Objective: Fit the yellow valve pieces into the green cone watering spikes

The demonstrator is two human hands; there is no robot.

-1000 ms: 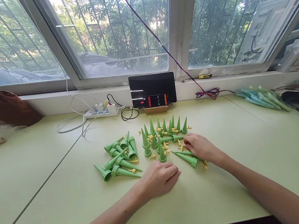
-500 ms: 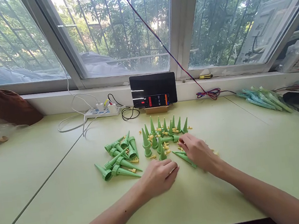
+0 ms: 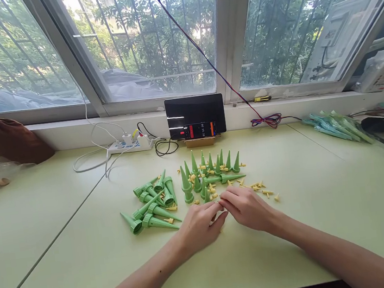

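Observation:
My left hand (image 3: 199, 225) and my right hand (image 3: 250, 206) meet at the fingertips above the table, in front of the green parts. Both are closed in a pinch. Whatever lies between the fingers is hidden or too small to make out. Just beyond them stands a group of green plastic cone spikes (image 3: 193, 165), points up, with small yellow valve pieces (image 3: 212, 189) among them. One green spike (image 3: 233, 177) lies flat there. Left of my left hand is a loose pile of green spikes (image 3: 153, 209). More yellow pieces (image 3: 256, 186) are scattered beyond my right hand.
A phone (image 3: 200, 130) showing a timer leans on a black tablet (image 3: 194, 106) at the back. A white power strip (image 3: 131, 145) with cables sits left of it. Bundled wires (image 3: 269, 120) and bagged green and blue items (image 3: 337, 128) lie at the right.
My right hand has come left and nearer to me, and its fingertips now meet those of my left hand. Yellow pieces it covered now show. The spikes under it are now out of sight.

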